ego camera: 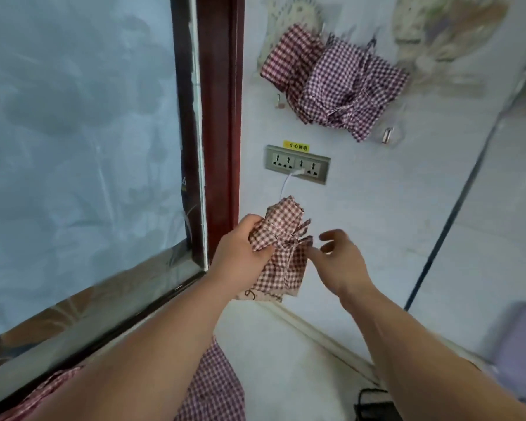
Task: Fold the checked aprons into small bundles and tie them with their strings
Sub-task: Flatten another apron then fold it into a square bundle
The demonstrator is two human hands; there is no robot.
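1. Far left of both hands, a frosted window pane [73, 117] sits in a dark red frame [219, 117].
2. Under the left forearm lies more red-checked cloth [216, 387].
3. The left hand [243, 250] grasps a red-checked apron bundle [296, 262], its fingers curled round the bundle's left side, in front of the wall.
4. A string [283, 244] is knotted round the bundle's middle, just right of the left hand's fingers.
5. Above the hands, a wall socket strip [298, 164] carries a white plug.
6. Higher still, a red-checked folded apron [286, 59] and a purple-checked folded apron [349, 86] overlap on the wall.
7. The right hand [340, 259] is released, its fingers loosely spread and holding nothing, just right of the bundle.
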